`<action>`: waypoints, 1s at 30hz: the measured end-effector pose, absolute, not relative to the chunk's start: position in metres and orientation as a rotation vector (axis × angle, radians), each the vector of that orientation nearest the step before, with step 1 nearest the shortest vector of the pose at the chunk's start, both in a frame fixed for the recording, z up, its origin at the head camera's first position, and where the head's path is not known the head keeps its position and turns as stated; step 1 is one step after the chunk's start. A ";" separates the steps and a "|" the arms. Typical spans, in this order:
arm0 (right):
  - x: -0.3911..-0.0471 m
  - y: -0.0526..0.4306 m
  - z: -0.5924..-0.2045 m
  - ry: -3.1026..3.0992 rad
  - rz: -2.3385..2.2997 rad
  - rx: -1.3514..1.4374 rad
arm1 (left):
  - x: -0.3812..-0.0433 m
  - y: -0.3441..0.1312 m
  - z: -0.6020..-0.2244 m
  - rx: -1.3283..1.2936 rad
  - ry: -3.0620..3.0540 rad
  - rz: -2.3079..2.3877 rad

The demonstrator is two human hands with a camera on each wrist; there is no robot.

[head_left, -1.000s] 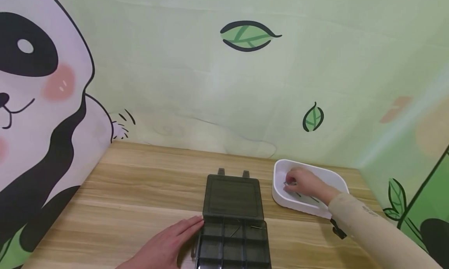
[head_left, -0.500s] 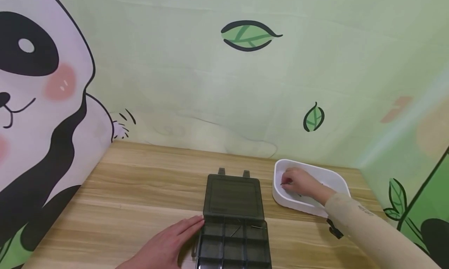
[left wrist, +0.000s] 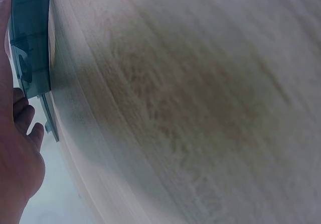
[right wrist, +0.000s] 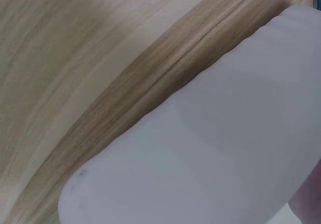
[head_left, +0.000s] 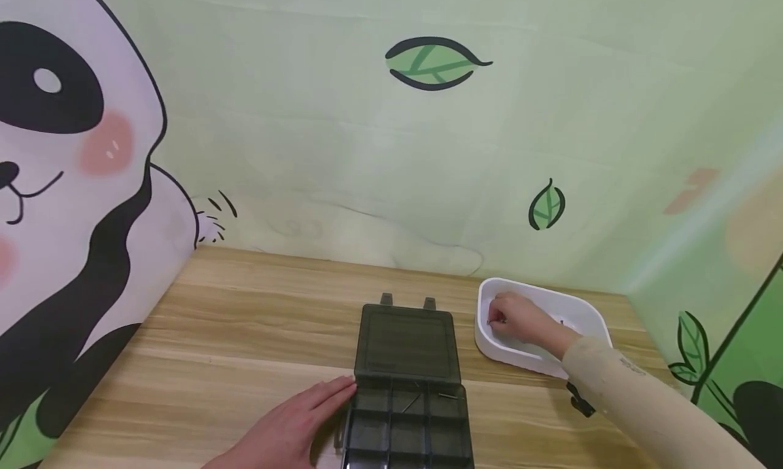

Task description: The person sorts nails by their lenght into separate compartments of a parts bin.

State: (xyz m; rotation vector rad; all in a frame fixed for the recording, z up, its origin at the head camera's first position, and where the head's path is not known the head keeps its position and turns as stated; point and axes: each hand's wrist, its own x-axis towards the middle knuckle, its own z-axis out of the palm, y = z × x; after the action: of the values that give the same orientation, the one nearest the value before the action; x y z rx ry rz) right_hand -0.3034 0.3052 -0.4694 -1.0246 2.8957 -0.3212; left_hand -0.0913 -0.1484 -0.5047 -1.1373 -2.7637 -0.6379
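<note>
My left hand (head_left: 290, 421) rests its fingertips against the left edge of a dark, see-through compartment box (head_left: 406, 414), whose lid (head_left: 406, 343) lies folded back. Two thin metal pins, one of them a slanted pin (head_left: 410, 403), lie in its far compartments. In the left wrist view, the fingers (left wrist: 22, 113) reach along the box's side (left wrist: 30, 43). Inside a white tray (head_left: 520, 358), my right hand (head_left: 523, 319) curls its fingers near the left end. A tiny dark tip of a small metal piece shows at the fingertips; most of it is hidden.
The tray stands right of the box on a wood-grain table (head_left: 275, 306), close to the printed backdrop (head_left: 342, 149). A small dark bit (head_left: 561, 321) lies in the tray behind the hand. A black strap piece (head_left: 580, 400) hangs under the right sleeve (head_left: 642, 394).
My right hand has shifted slightly left within the tray, and its fingers have drawn in. Silvery bits visible at its fingertips earlier are now mostly hidden. The left hand and box have stayed put.
</note>
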 end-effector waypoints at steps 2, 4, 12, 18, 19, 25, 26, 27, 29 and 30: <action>-0.301 0.305 -0.465 2.907 -0.341 -1.020 | -0.091 -0.148 -0.504 -1.134 -2.774 -0.643; -0.298 0.304 -0.460 2.920 -0.366 -0.999 | -0.091 -0.148 -0.505 -1.134 -2.770 -0.643; -0.290 0.305 -0.446 2.945 -0.429 -1.044 | -0.092 -0.148 -0.506 -1.133 -2.770 -0.632; -0.281 0.305 -0.432 2.959 -0.482 -1.116 | -0.092 -0.146 -0.504 -1.123 -2.797 -0.658; -0.279 0.304 -0.429 2.958 -0.492 -1.119 | -0.092 -0.146 -0.504 -1.124 -2.795 -0.658; -0.266 0.295 -0.419 2.979 -0.508 -1.176 | -0.092 -0.147 -0.506 -1.132 -2.757 -0.620; -0.264 0.293 -0.417 2.985 -0.511 -1.202 | -0.092 -0.147 -0.506 -1.132 -2.755 -0.615; -0.262 0.291 -0.415 2.987 -0.516 -1.232 | -0.092 -0.147 -0.506 -1.131 -2.754 -0.613; -0.258 0.286 -0.412 2.996 -0.528 -1.284 | -0.091 -0.147 -0.506 -1.127 -2.754 -0.614; -0.256 0.283 -0.411 2.999 -0.533 -1.314 | -0.091 -0.147 -0.506 -1.126 -2.754 -0.616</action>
State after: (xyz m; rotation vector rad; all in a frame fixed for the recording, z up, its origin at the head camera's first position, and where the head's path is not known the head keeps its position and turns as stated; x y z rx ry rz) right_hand -0.2563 0.2834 -0.4105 -1.3143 2.9987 -0.5326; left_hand -0.0909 -0.1469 -0.5061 -1.1263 -2.7543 -0.6163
